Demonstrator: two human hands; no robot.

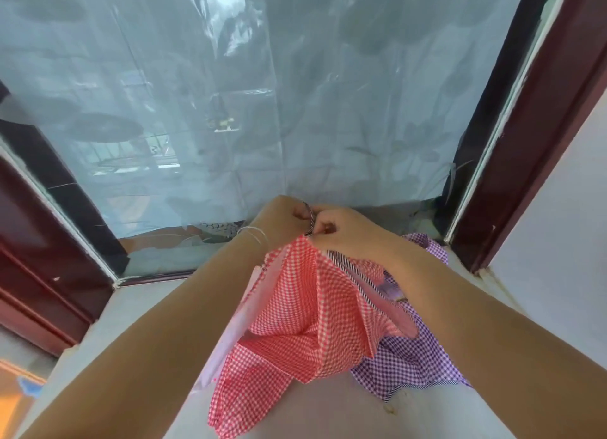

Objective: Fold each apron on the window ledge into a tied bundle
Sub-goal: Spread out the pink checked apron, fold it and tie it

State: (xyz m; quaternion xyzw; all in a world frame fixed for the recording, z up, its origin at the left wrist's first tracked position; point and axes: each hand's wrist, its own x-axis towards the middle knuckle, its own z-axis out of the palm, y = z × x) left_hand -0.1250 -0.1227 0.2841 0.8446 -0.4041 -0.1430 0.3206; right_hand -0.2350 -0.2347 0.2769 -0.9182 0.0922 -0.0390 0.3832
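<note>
Tying stage on red apron [295,310]: both hands, left [279,218] and right [345,231], pinching striped tie [309,220], apron lifted off ledge [131,323]. Next: cinch knot, then purple apron [410,356].

Single head-worn wide-angle view, looking forward and down along both forearms. Close range: pale grey stone window ledge [138,327] fills the lower frame, plastic-covered window pane [230,93] straight ahead, dark red-brown window frame [525,149] bowed at both edges.

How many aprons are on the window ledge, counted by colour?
Red checked apron: 1
Purple checked apron: 1
Total: 2
</note>
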